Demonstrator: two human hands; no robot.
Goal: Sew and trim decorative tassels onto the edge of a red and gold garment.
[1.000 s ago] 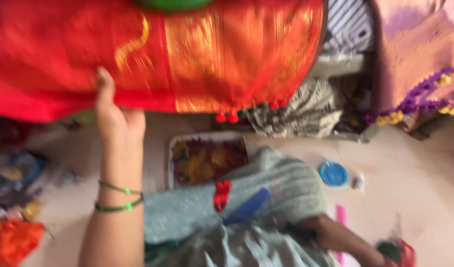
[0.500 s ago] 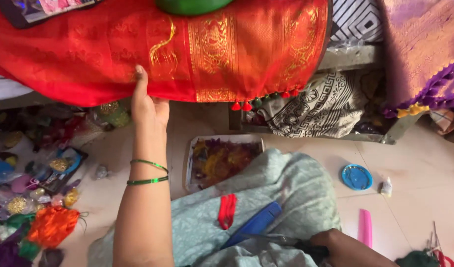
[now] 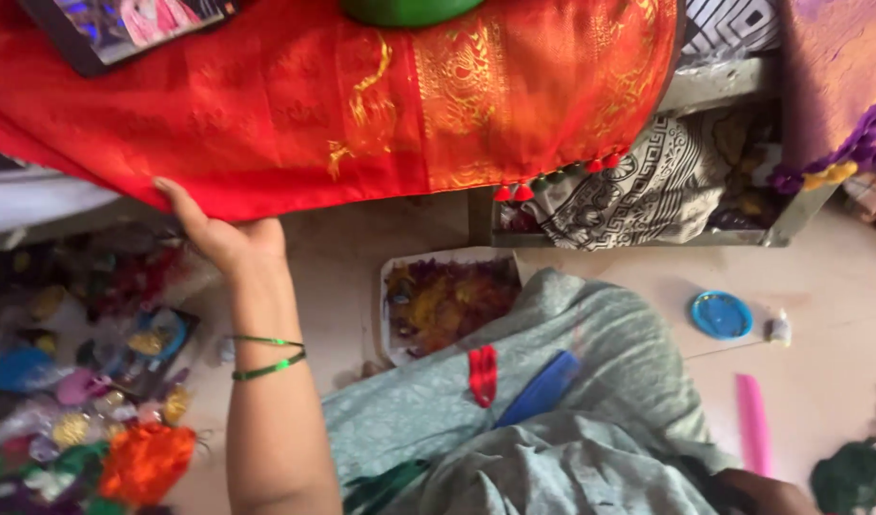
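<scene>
A red and gold cloth with small tassels on its lower edge hangs over a raised surface across the top of the view. My left hand, with green bangles on the wrist, grips the cloth's lower edge from underneath at the left. My right hand shows only partly at the bottom right corner, resting low by my grey-green garment; whether it holds anything is hidden. A red tassel and a blue flat object lie on my lap.
A white tray of dark red and yellow threads lies on the floor. Loose coloured thread bundles spread at the left. A blue lid, a pink comb and patterned black-and-white fabric lie at the right. A tablet rests on the cloth.
My left hand has slid leftward along the red cloth's lower edge, and the view has shifted left, bringing the tablet and more floor threads into sight.
</scene>
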